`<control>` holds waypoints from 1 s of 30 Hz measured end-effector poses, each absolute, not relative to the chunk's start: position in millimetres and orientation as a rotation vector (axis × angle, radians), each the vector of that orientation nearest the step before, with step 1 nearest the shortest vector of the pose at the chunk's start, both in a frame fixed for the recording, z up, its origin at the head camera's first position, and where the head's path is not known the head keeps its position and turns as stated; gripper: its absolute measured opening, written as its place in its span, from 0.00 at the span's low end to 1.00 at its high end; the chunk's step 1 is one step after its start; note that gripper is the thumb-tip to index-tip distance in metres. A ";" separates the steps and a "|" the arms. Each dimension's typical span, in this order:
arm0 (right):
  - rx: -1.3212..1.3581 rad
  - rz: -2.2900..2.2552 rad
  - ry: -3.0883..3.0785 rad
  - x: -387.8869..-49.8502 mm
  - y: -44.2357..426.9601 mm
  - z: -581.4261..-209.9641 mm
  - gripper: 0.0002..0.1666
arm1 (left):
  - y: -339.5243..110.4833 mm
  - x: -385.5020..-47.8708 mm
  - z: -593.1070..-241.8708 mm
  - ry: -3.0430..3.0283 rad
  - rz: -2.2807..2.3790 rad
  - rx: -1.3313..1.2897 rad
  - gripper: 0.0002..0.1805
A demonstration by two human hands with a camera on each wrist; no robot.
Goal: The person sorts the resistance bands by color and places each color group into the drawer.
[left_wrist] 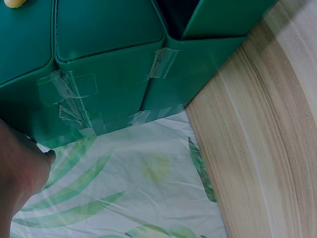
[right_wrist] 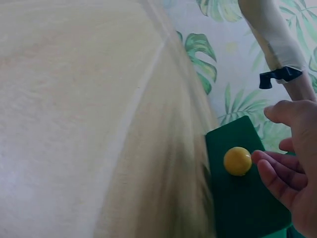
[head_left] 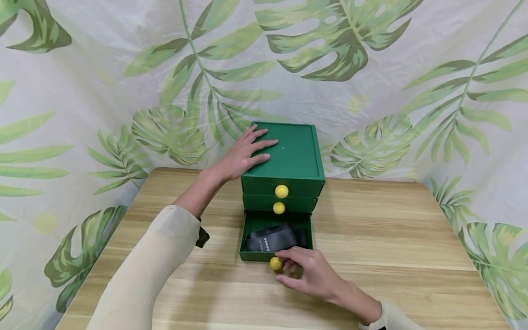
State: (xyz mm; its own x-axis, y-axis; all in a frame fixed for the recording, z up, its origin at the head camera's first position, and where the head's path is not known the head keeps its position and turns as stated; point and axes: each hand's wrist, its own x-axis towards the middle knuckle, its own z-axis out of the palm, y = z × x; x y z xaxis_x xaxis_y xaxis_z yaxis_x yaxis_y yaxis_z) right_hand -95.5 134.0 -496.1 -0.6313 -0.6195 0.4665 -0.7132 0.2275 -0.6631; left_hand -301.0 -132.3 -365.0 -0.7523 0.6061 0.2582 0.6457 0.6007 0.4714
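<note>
A green cabinet (head_left: 288, 156) of three stacked drawers, each with a yellow ball knob, stands on the table. My left hand (head_left: 247, 153) rests on the left of its top with the fingers spread. The bottom drawer (head_left: 249, 255) is pulled out, and a dark folded band (head_left: 274, 238) with white print lies inside. At that drawer's yellow knob (head_left: 276, 263) is my right hand (head_left: 311, 275). In the right wrist view, its fingertips are beside the knob (right_wrist: 237, 161), while the thumb stands apart from it. Whether they touch the knob, I cannot tell.
The upper knob (head_left: 282, 191) and middle knob (head_left: 278, 208) sit on closed drawers. Clear tape (left_wrist: 72, 99) joins the drawer units at the side. Behind the wooden table (head_left: 392, 238) hangs a leaf-patterned cloth (head_left: 231, 59).
</note>
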 end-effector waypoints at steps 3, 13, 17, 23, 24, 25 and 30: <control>1.237 1.346 -2.402 -92.9 133.3 -500.1 0.25 | -131.9 -301.7 -364.8 -2.745 -0.849 -1.078 0.29; 1.105 1.315 -2.441 -87.2 131.2 -511.7 0.22 | -131.9 -301.4 -364.1 -2.746 -0.858 -1.075 0.29; 1.085 1.268 -2.428 -86.4 130.5 -516.7 0.23 | -132.0 -301.9 -364.5 -2.740 -0.861 -1.079 0.29; 1.086 1.271 -2.372 -86.7 130.1 -522.6 0.19 | -131.5 -301.7 -365.2 -2.734 -0.860 -1.080 0.29; 1.089 1.280 -2.363 -86.9 130.1 -523.4 0.18 | -131.3 -301.4 -365.1 -2.734 -0.862 -1.080 0.29; 1.093 1.288 -2.358 -87.2 130.0 -524.4 0.18 | -131.3 -301.4 -365.0 -2.735 -0.861 -1.080 0.29; 1.100 1.319 -2.364 -88.4 129.7 -530.6 0.17 | -131.4 -301.6 -365.5 -2.735 -0.854 -1.079 0.29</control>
State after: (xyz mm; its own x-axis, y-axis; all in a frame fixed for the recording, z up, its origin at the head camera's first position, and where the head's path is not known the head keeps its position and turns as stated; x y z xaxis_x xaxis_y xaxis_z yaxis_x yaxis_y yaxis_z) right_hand -88.4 129.7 -530.6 -0.6960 -0.5032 0.5121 -0.7001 0.3172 -0.6398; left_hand -301.6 -131.4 -365.5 -0.7485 0.6066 0.2679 0.6512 0.5964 0.4692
